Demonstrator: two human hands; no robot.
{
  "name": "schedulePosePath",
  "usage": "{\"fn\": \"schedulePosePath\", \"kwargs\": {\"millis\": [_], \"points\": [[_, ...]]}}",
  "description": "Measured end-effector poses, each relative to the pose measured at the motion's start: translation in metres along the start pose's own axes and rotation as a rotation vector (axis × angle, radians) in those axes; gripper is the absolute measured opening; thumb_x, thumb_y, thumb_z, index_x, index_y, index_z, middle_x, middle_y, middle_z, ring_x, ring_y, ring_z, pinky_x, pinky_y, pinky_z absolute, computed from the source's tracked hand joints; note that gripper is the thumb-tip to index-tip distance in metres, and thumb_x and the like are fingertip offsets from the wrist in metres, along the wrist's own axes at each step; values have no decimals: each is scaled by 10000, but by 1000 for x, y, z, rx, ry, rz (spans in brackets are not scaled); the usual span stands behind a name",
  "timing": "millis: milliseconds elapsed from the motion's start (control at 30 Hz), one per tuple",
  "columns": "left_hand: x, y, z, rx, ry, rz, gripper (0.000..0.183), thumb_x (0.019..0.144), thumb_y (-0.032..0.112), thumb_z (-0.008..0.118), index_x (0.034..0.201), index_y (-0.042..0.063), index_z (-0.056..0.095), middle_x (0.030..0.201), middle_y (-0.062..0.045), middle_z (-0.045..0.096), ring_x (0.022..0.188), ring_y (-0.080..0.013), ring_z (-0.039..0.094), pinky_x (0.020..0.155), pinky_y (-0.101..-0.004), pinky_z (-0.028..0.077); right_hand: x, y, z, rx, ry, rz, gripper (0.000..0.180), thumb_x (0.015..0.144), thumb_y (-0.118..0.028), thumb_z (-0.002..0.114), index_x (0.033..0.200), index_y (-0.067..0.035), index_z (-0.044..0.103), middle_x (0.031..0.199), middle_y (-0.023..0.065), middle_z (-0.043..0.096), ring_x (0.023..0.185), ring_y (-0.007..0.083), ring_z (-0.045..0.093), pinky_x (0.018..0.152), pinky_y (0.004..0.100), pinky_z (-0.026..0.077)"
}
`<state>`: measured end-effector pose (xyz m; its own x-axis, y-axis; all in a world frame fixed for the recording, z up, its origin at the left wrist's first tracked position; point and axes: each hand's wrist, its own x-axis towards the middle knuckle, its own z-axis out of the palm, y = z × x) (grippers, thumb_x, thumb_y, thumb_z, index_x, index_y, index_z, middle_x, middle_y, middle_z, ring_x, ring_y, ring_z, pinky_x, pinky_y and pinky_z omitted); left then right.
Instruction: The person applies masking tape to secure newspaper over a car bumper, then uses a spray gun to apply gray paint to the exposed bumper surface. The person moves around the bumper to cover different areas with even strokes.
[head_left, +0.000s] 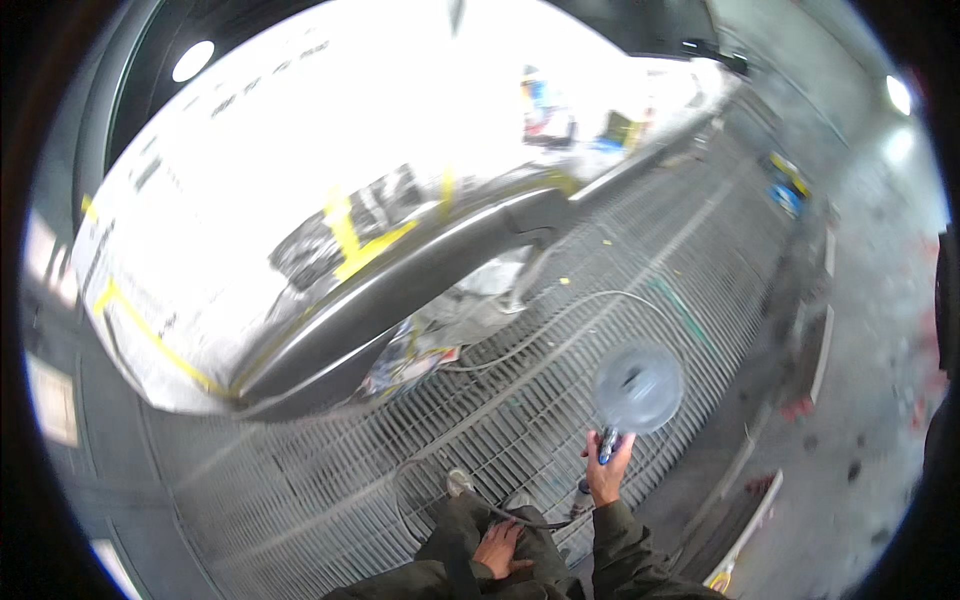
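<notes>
My right hand (608, 465) grips a spray gun (608, 444) with a large translucent round cup (639, 386) on it, held over the grated floor. My left hand (500, 549) rests with its fingers spread on my leg, beside a dark hose (536, 523) that crosses my thighs. In front of me a glossy dark vehicle panel (405, 277) curves below white masking sheet (247, 180). Yellow masking tape (375, 251) holds parts of the covering. Crumpled plastic sheet (480, 315) lies under the panel.
A light hose (585, 300) loops across the metal floor grating (480, 427). A small container (582, 496) stands beside my right forearm. Blue and yellow items (787, 186) lie near the wall at the right. Long light-edged pieces (750, 525) lie at the lower right.
</notes>
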<state>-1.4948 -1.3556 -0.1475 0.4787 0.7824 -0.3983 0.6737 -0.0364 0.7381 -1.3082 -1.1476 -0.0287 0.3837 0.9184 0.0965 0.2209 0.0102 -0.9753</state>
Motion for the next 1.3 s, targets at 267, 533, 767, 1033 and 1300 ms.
{"fn": "schedulePosePath", "kwargs": {"millis": [267,533,767,1033,1300], "points": [[-20,3,-80,89,-530,-13,430,900,531,600,1147,185,661,1086,-126,657,1041,-346,600,882,-518,471,-72,-141,-30,518,336,137,166,940,-57,610,838,-11,487,570,48,458,435,168,497,409,318,423],[-247,-184,-74,617,-385,-498,320,977,420,505,1092,217,723,1037,-74,688,944,-322,638,843,-490,523,-181,-201,-100,450,379,108,138,920,-59,637,828,10,559,575,48,513,454,153,526,429,308,444],[-388,-171,-30,196,-170,-1076,325,1010,417,478,1090,214,719,854,-99,647,719,-308,571,658,-497,507,-271,-211,-111,444,414,84,138,907,-57,649,1002,17,582,814,55,583,625,109,548,481,307,557],[-435,-155,-52,304,-7,-848,479,1012,516,409,1039,158,726,881,-134,680,793,-362,612,734,-522,519,-323,-223,-69,547,71,22,457,950,-94,607,1379,-21,468,1298,144,576,1163,229,584,684,358,631],[-469,-208,-86,188,15,-760,340,1022,411,476,1028,200,743,761,-86,618,640,-282,496,603,-508,448,-365,-238,-7,521,-228,79,551,962,-214,607,1439,-41,391,1337,130,556,1202,241,569,602,314,620]]}}
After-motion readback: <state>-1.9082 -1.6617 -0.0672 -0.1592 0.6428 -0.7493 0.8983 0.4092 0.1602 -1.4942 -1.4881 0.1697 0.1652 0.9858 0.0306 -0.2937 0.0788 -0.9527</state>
